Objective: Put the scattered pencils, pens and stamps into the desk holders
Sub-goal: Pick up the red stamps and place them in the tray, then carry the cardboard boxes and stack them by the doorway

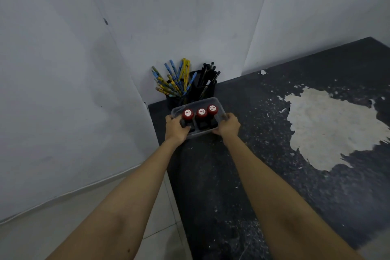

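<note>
Both forearms are reaching out; left hand (176, 126) and right hand (228, 125) are gripping the clear plastic tray (218, 102) by its ends, three red-capped stamps (201, 113) upright inside, on the tabletop (295, 186). Light, rigid, likely tippy.

Two bare forearms in view, no sleeves visible up to the frame edge. Left hand (176, 127) and right hand (229, 125): no rings, watch, bands or gloves seen. Small dark mark on left forearm, near elbow.
</note>
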